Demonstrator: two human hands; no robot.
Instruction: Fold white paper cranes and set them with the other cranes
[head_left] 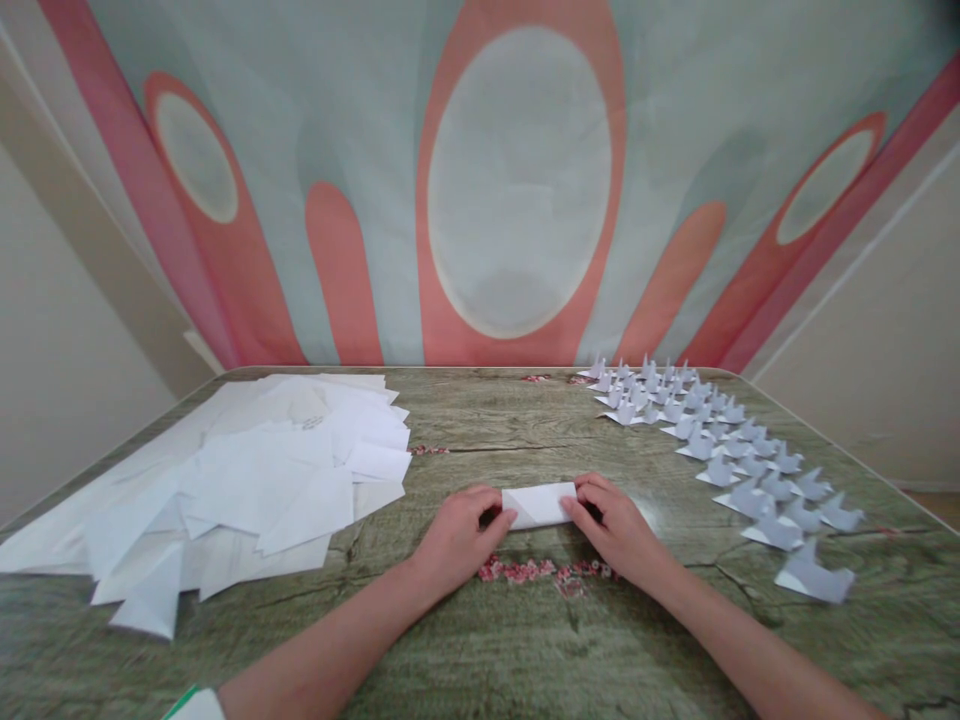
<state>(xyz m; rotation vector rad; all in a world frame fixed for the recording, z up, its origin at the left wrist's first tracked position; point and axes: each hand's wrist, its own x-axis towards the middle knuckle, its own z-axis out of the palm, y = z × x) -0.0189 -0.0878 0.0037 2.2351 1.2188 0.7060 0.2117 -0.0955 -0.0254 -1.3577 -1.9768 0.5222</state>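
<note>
A small white sheet of paper (536,506), folded into a narrow strip with a slanting crease line, is held level over the middle of the table. My left hand (463,528) pinches its left end between thumb and fingers. At the other end, my right hand (609,522) grips the strip the same way, thumb in front and fingers behind. Whether the strip touches the tabletop I cannot tell.
To the left spreads a heap of loose white paper sheets (247,470), with one folded piece (154,595) at its near edge. Several white folded paper birds (814,575) stand in rows on the right. The wood-patterned table (480,650) ends at a patterned backdrop (517,350).
</note>
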